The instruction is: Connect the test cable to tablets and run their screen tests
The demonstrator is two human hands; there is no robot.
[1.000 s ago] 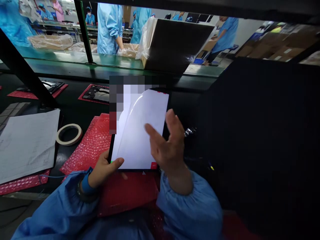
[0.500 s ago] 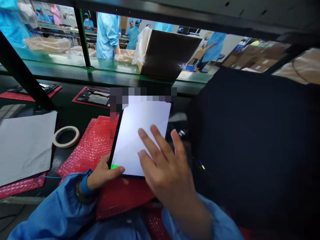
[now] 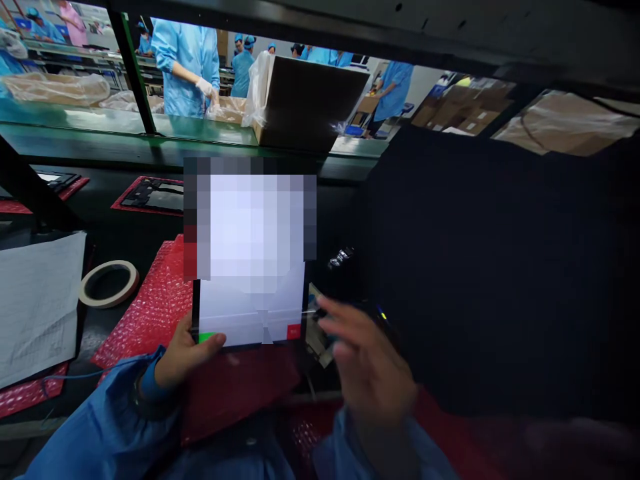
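Note:
A tablet (image 3: 250, 313) with a bright white screen stands tilted up in front of me, its upper part pixelated. My left hand (image 3: 183, 357) grips its lower left corner, thumb on the screen near a green mark. My right hand (image 3: 367, 363) hovers just right of the tablet's lower right edge, blurred by motion, fingers loosely spread and touching nothing that I can make out. Under the tablet lies red bubble wrap (image 3: 150, 313). Both arms wear blue sleeves.
A roll of tape (image 3: 109, 283) and a white sheet (image 3: 35, 307) lie at the left. A dark bulky mass (image 3: 500, 267) fills the right side. More devices on red mats (image 3: 150, 197) sit behind. Beyond a green conveyor (image 3: 150, 127), people in blue coats work beside a cardboard box (image 3: 305, 100).
My right hand left the screen and moved down to the right of the tablet. The tablet now stands more upright and squarer to me; the view shifted slightly right.

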